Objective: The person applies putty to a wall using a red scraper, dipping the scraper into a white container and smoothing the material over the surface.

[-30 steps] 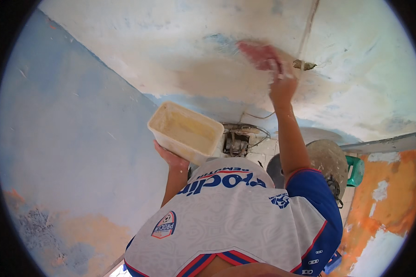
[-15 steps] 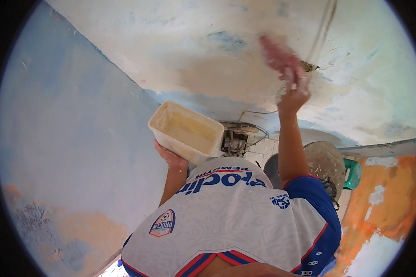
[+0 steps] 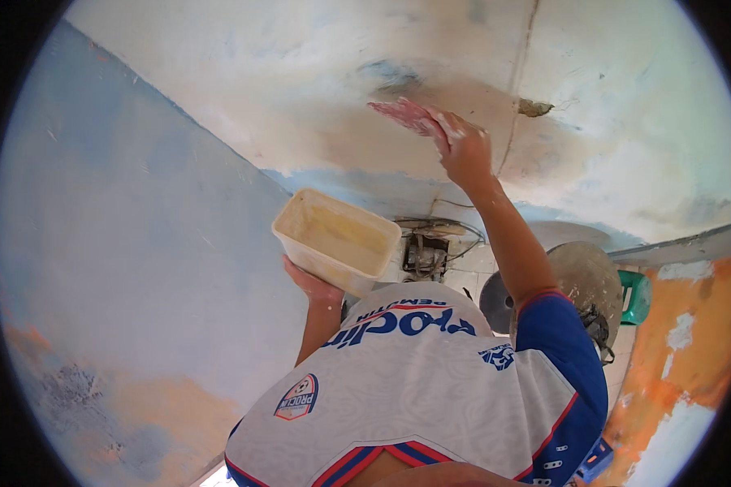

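Note:
A cream rectangular tub (image 3: 333, 276) with pale residue inside rests tilted in my left hand (image 3: 313, 284), whose fingers reach around its lower left side. Up at the patchy white-and-blue wall (image 3: 300, 89), my right hand (image 3: 469, 152) is closed around a red putty spreader (image 3: 410, 116) smeared with white. The spreader points left, its far end at a dark blue-grey patch (image 3: 391, 79). A rough hole (image 3: 535, 107) with a crack running from it lies to the right of my right hand.
Low on the wall is an opening with cables (image 3: 425, 253). On the floor stand a grey stained round container (image 3: 583, 276) and a green plastic item (image 3: 635, 298). A blue wall (image 3: 130, 211) rises at left; an orange flaking wall (image 3: 690, 341) is at right.
My right hand has moved left and slightly down across the wall with the spreader, which now lies flatter and points left. The tub has shifted slightly right and down in view.

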A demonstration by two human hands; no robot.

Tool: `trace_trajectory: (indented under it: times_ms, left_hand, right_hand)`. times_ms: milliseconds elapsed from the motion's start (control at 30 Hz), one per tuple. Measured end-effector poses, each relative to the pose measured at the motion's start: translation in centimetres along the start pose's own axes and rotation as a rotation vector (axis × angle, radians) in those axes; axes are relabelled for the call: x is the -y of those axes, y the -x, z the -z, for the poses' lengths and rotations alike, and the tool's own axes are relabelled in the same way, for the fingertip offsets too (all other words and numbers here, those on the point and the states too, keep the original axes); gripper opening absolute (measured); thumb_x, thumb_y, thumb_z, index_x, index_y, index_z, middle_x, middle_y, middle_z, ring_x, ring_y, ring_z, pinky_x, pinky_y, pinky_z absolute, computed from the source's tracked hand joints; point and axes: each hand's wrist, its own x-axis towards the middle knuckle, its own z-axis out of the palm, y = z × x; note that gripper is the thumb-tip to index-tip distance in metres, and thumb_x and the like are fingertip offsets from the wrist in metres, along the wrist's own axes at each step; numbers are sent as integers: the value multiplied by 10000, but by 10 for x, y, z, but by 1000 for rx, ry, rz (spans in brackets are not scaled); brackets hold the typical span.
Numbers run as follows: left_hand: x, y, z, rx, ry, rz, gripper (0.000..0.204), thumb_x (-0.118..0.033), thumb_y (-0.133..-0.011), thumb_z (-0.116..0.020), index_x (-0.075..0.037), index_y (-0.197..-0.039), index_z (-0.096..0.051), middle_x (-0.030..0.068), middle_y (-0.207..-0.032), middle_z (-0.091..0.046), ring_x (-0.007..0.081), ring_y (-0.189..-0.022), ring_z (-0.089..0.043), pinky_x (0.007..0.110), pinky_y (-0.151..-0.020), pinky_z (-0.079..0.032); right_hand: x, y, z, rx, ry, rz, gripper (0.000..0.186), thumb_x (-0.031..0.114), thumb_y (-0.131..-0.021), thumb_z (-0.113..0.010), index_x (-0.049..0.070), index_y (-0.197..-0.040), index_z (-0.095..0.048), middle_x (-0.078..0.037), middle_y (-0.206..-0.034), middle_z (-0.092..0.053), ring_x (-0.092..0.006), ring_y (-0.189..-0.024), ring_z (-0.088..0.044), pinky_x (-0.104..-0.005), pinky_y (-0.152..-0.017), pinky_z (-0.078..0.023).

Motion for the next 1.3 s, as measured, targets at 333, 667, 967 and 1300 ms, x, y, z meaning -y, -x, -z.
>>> trace_trajectory:
  times_ms: [333, 667, 967, 1300]
  left_hand:
    - [1, 6, 12, 18, 80, 28, 707, -618, -1013, -224, -175, -1542, -379, 79, -1539, -444, 334, -1396, -450, 492, -1140, -406]
    - [1, 11, 4, 83, 98, 17, 723, -639, -1004, -255, -177, -1547, -375, 83, -1542, -445, 335, -1401, -444, 505, -1138, -403]
    - [2, 6, 9, 102, 147, 75, 724, -650, -1002, -282, -179, -1542, -386, 77, -1542, -449, 332, -1404, -438, 507, -1151, -383]
    - [-2, -14, 3, 104, 194, 142, 687, -620, -1028, -268, -177, -1541, -382, 82, -1527, -470, 332, -1381, -468, 510, -1137, -407]
  right_hand:
    - [11, -1, 7, -76, -90, -91, 216, 253, -1004, -627, 134, -1159, -720, -143, -990, -741, -333, -814, -717, -426, -727, -571]
    - [10, 2, 3, -237, -149, -103, 239, 146, -965, -650, 29, -1169, -691, -160, -926, -750, -353, -787, -731, -434, -711, -576]
    - [25, -10, 26, -411, -221, -349, 255, 103, -949, -626, 99, -1199, -672, -170, -954, -724, -328, -792, -719, -425, -691, -563]
    - [17, -28, 24, -290, -251, -495, 210, 175, -991, -643, 52, -1153, -697, -103, -918, -739, -228, -736, -702, -352, -645, -553]
